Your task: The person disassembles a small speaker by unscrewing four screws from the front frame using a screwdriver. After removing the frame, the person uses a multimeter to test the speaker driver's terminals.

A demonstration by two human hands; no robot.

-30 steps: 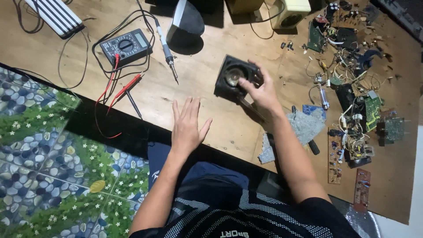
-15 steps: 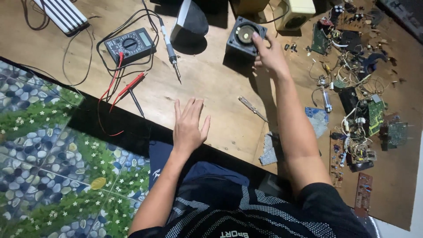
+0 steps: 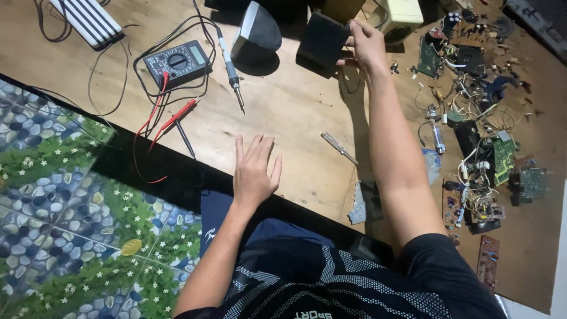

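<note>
My right hand point(image 3: 366, 42) is stretched to the far side of the wooden board point(image 3: 295, 112) and grips a black square speaker point(image 3: 323, 40), which is tilted so its dark back faces me. My left hand point(image 3: 255, 170) lies flat on the board near its front edge, fingers spread, holding nothing. A small screwdriver point(image 3: 339, 147) lies on the board between my two arms.
A multimeter point(image 3: 178, 61) with red and black probes point(image 3: 171, 121) sits at the back left beside a soldering iron point(image 3: 229, 68). A grey cone-shaped piece point(image 3: 257, 31) stands behind. Circuit boards and loose wires point(image 3: 478, 147) crowd the right side. A white power strip point(image 3: 87, 21) lies far left.
My right hand has carried the speaker away from me, from mid-board to the far edge, turning it so its back now shows. The left hand has stayed flat on the board.
</note>
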